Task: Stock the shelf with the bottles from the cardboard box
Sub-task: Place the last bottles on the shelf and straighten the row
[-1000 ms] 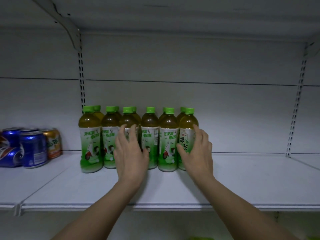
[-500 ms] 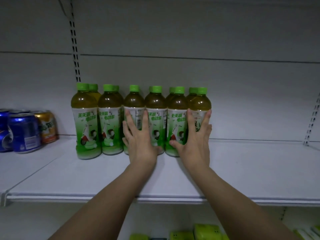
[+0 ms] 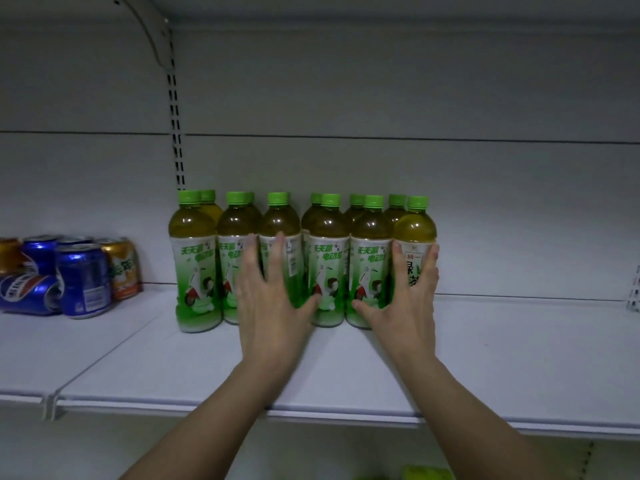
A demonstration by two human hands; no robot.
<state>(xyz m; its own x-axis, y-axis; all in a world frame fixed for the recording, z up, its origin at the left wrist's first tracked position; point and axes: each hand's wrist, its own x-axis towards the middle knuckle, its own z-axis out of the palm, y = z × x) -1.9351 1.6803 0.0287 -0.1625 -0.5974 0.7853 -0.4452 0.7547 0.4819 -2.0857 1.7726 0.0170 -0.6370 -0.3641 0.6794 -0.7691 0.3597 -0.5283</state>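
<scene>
Head view — single, worn camera (wide-angle), facing straight into the white metal shelf (image 3: 485,358) from near, at arm's reach.

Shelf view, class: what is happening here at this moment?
A person is lining up green-capped tea bottles on a white shelf. The left hand lies flat, fingers straight, against the front of the row near its middle. The right hand presses the rightmost bottle, fingers spread on its label. The bottles stand upright, two deep. Drink cans sit further left; one lies on its side.
</scene>
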